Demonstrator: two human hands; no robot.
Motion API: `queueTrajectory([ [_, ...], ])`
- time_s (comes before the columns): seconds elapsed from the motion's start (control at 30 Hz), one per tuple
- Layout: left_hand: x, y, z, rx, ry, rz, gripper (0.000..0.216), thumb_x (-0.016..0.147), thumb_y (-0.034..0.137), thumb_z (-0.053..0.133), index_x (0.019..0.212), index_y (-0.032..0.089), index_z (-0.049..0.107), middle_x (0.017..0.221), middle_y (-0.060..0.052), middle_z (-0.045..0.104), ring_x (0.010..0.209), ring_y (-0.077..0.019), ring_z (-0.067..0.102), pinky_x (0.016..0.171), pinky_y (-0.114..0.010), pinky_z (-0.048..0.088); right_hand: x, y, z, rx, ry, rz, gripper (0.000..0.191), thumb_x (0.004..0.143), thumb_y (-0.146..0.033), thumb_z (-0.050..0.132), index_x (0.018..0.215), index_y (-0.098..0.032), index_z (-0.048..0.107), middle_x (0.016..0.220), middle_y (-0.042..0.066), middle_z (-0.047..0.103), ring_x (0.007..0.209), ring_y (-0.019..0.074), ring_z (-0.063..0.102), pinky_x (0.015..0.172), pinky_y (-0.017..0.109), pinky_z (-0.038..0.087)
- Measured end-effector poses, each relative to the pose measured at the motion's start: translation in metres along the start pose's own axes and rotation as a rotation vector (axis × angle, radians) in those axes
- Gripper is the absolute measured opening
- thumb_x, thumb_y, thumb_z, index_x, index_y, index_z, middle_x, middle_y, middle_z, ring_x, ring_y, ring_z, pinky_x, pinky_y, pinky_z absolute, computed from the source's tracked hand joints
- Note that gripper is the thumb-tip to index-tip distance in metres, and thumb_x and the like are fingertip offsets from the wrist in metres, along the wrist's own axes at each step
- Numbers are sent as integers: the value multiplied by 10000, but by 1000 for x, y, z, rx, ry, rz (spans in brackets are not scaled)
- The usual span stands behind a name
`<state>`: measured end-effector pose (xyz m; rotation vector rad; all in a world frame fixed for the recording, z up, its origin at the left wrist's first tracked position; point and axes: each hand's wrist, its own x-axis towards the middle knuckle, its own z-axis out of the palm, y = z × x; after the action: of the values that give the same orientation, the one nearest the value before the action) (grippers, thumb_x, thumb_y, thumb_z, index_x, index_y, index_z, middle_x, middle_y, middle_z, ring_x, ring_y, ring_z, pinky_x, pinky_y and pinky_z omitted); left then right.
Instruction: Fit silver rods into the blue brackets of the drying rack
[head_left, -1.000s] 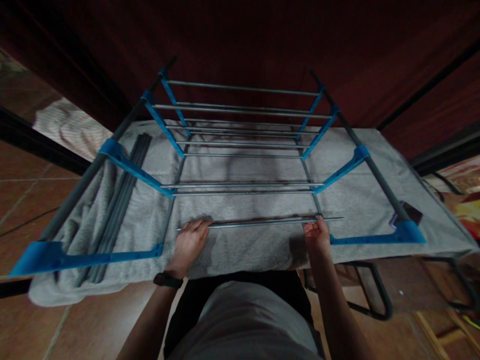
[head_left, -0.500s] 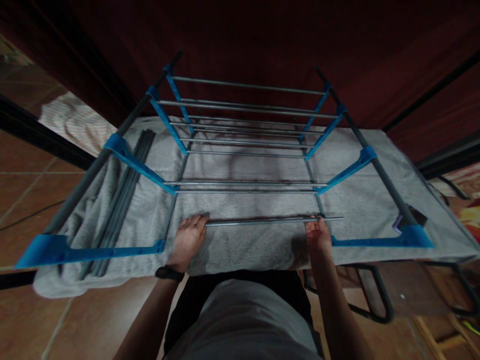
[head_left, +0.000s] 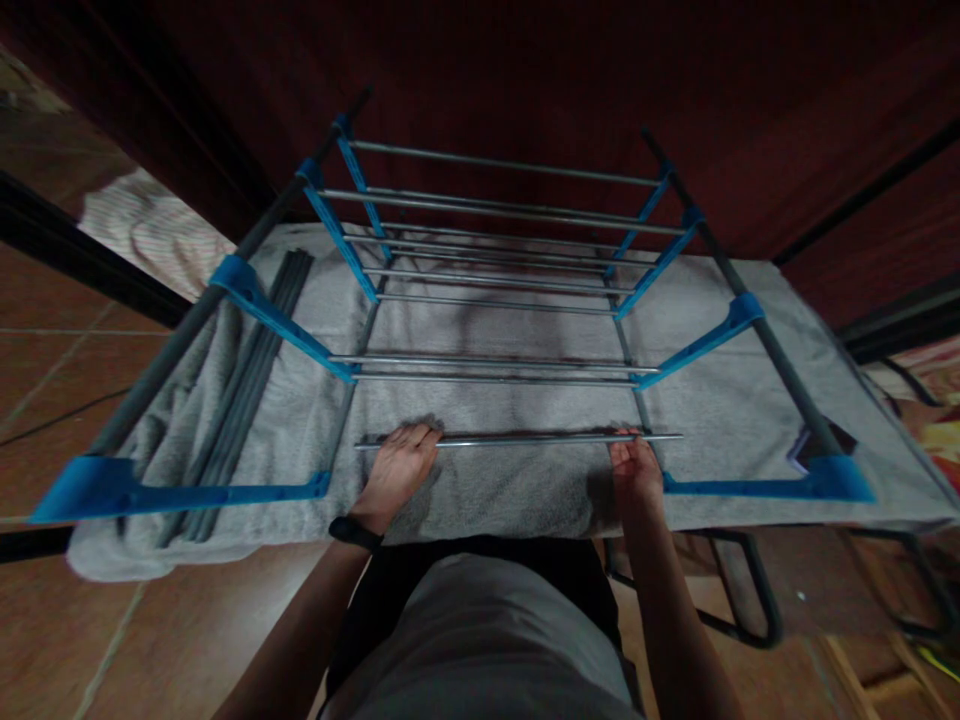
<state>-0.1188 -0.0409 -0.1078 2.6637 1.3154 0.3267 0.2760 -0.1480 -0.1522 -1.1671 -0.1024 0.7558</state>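
A thin grey metal rod lies crosswise between my hands, just above or on the grey cloth. My left hand closes over it from above near its left end, which sticks out past the fingers. Around its right part, my right hand is closed, palm turned up, and the tip extends beyond. Over the cloth stands a rack frame of grey tubes with blue plastic brackets, among them the front left bracket and front right bracket. Several crossbars span the frame farther back.
Several loose grey tubes lie together on the cloth at the left. A small dark flat object rests behind the right tube. A dark red surface rises behind the rack. Black metal chair legs stand below right.
My left hand has slid right along the rod, so the rod's left end now shows past it. My right hand stays in place on the rod.
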Motion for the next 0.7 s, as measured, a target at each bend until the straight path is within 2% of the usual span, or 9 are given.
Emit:
queueTrajectory([
  [0.27, 7, 10, 3, -12, 1, 70, 372, 1034, 441, 480, 1164, 176, 707, 1041, -146, 741, 1031, -310, 689, 992, -472, 501, 2, 4, 1, 5, 87, -32, 292, 749, -334, 851, 803, -239, 580, 877, -25, 741, 866, 128, 731, 771, 251, 611],
  [0.33, 7, 10, 3, 0, -8, 71, 362, 1035, 427, 480, 1151, 172, 709, 1032, -146, 738, 1029, -311, 686, 991, -467, 495, 2, 4, 1, 19, 71, -18, 288, 742, -309, 857, 781, -237, 581, 881, -17, 749, 861, 126, 733, 765, 246, 613],
  [0.5, 7, 10, 2, -2, -53, 50, 299, 1024, 259, 463, 1172, 177, 709, 1084, -150, 726, 1035, -302, 675, 997, -468, 480, -1, 2, -3, 23, -2, 3, 264, 737, -286, 865, 823, -234, 622, 955, 0, 776, 944, 125, 738, 823, 237, 613],
  [0.7, 7, 11, 4, 29, -61, 40, 296, 1019, 236, 455, 1167, 181, 705, 1076, -146, 723, 1031, -297, 665, 1006, -464, 469, 0, 3, -6, 3, -20, 6, 229, 730, -224, 845, 843, -229, 645, 972, 26, 778, 986, 156, 748, 839, 274, 631],
])
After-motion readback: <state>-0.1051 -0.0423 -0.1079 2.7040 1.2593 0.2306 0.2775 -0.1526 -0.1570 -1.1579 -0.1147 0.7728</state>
